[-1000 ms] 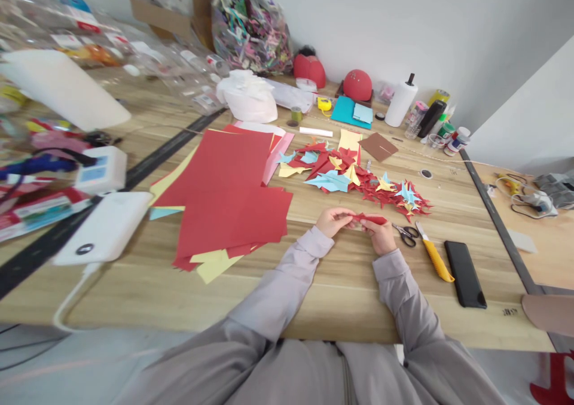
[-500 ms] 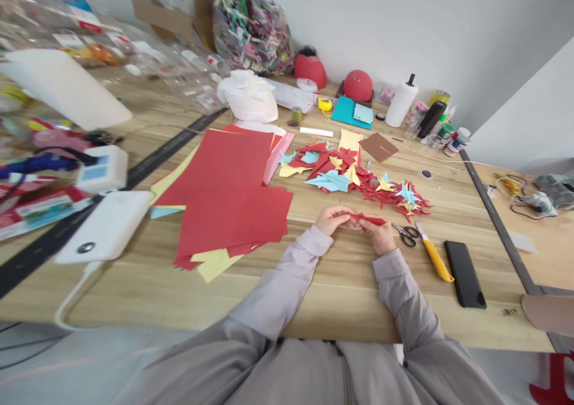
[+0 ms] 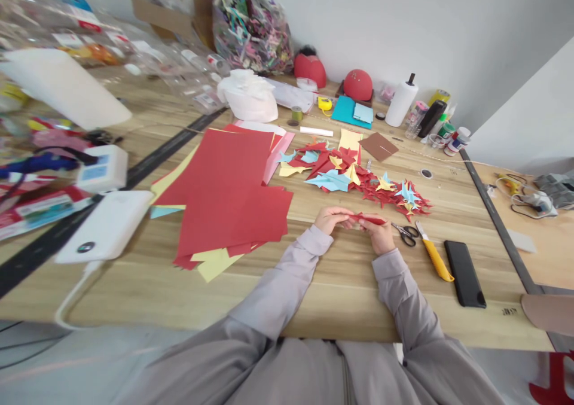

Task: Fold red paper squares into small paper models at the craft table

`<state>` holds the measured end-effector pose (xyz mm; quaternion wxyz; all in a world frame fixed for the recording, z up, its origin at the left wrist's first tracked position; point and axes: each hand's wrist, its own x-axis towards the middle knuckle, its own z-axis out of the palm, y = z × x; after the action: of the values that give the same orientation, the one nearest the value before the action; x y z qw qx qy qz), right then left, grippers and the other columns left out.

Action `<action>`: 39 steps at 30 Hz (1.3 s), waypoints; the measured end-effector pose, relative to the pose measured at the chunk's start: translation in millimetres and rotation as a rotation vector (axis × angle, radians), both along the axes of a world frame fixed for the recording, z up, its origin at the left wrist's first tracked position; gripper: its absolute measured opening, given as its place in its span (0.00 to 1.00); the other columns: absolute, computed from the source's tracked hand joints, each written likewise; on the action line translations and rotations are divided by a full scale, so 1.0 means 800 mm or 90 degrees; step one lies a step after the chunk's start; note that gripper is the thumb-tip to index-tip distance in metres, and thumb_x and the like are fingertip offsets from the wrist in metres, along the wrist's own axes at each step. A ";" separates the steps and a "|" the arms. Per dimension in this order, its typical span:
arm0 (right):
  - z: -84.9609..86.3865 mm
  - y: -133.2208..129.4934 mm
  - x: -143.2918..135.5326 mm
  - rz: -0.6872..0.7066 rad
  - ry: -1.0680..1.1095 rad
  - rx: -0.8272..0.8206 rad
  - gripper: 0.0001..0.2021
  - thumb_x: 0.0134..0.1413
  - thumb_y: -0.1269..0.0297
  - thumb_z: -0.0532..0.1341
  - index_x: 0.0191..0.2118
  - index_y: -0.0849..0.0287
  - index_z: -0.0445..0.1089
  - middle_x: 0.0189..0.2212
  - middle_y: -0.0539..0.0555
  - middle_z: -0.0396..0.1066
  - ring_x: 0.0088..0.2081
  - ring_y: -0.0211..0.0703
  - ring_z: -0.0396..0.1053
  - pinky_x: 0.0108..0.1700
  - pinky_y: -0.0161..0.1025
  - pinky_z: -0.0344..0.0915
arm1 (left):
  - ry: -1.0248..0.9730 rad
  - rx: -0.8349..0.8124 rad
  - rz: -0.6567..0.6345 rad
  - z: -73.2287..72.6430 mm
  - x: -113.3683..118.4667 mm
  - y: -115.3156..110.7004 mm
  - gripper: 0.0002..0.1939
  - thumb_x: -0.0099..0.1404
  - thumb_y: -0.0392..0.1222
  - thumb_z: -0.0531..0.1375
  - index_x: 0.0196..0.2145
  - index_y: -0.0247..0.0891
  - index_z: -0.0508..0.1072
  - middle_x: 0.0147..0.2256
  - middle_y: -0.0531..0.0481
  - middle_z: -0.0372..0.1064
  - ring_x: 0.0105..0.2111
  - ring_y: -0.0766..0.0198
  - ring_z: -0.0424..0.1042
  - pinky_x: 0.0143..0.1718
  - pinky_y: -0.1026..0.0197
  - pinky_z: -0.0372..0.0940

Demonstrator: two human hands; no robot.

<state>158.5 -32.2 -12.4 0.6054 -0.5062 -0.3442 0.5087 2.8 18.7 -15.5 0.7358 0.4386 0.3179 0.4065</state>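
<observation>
A narrow piece of folded red paper [image 3: 371, 219] is held between my two hands, just above the tabletop. My left hand [image 3: 332, 219] pinches its left end, and my right hand [image 3: 380, 236] grips it from the right with the thumb on top. Part of the paper is hidden behind the fingers. Beyond my hands lies a heap of folded paper pieces [image 3: 329, 179], red, yellow and light blue, some of them star-shaped. Black-handled scissors [image 3: 408, 236] rest close to the right of my right hand.
Left of my hands is a stack of red paper sheets [image 3: 233, 213]. A yellow-handled knife [image 3: 436, 258] and a black phone [image 3: 465, 273] lie at right. A white power bank [image 3: 105, 225] with a cable sits at left. Bottles [image 3: 402, 103] stand along the wall.
Both hands stay in nearly the same place, with only slight finger movement on the red paper. A small raised point of the paper now shows between the fingers.
</observation>
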 end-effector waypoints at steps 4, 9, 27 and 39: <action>-0.003 0.001 0.000 -0.006 -0.003 0.008 0.10 0.30 0.63 0.72 0.26 0.57 0.77 0.20 0.48 0.72 0.20 0.35 0.63 0.25 0.37 0.60 | 0.000 0.003 0.000 -0.004 0.000 0.000 0.11 0.46 0.40 0.64 0.28 0.31 0.76 0.23 0.46 0.75 0.21 0.60 0.73 0.28 0.56 0.68; -0.003 0.002 0.001 -0.003 0.006 0.007 0.09 0.29 0.65 0.72 0.25 0.56 0.77 0.20 0.48 0.73 0.20 0.35 0.63 0.25 0.37 0.60 | -0.026 -0.008 -0.007 -0.006 0.000 0.002 0.14 0.45 0.40 0.63 0.30 0.29 0.76 0.24 0.44 0.76 0.22 0.58 0.74 0.28 0.54 0.68; 0.004 -0.001 0.002 0.004 0.033 0.002 0.07 0.30 0.68 0.71 0.24 0.56 0.77 0.19 0.47 0.72 0.20 0.35 0.64 0.25 0.36 0.59 | -0.012 0.053 -0.006 0.000 0.005 -0.004 0.18 0.47 0.45 0.68 0.33 0.30 0.76 0.25 0.46 0.76 0.22 0.61 0.74 0.30 0.57 0.70; 0.004 -0.001 0.002 0.039 0.029 0.002 0.09 0.29 0.68 0.72 0.25 0.56 0.78 0.22 0.48 0.75 0.20 0.34 0.65 0.24 0.34 0.61 | 0.072 0.114 0.014 -0.004 0.012 -0.007 0.14 0.47 0.44 0.68 0.31 0.33 0.78 0.22 0.49 0.75 0.23 0.63 0.73 0.31 0.59 0.70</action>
<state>160.1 -33.2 -9.5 0.5982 -0.4828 -0.3466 0.5375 12.8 12.8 -19.0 0.6700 0.5212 0.3259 0.4163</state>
